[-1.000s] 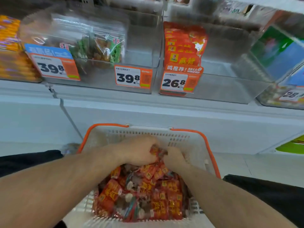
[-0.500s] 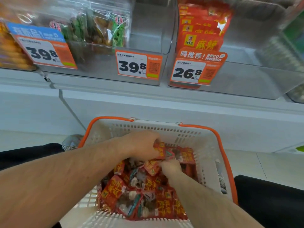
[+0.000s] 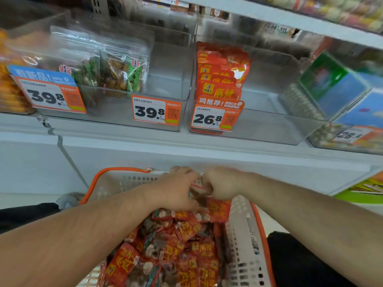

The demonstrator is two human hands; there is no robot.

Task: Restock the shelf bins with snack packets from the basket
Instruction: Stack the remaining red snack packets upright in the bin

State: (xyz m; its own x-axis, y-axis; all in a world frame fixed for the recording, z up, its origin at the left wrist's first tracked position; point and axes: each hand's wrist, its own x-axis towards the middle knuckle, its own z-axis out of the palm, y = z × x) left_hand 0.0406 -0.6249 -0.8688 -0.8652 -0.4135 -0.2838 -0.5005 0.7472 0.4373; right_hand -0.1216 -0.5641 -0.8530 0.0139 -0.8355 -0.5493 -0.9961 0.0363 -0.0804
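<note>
A white shelf [image 3: 186, 139] was seen running across the view, and clear plastic bins were set side by side directly on it. A left bin [image 3: 116, 112] held clear packets with green labels [image 3: 124, 73], and two price tags reading 39.8 were fixed to its front. Just beside it, a middle bin [image 3: 259, 129] held a row of upright red-orange packets [image 3: 219, 79] at its left side, behind a tag reading 26.8. Further right, a bin [image 3: 339, 139] with blue and green boxes [image 3: 335, 88] was blurred. At the far left, orange packets [image 3: 10, 96] were partly visible. Above, another shelf edge [image 3: 290, 19] was seen.
</note>
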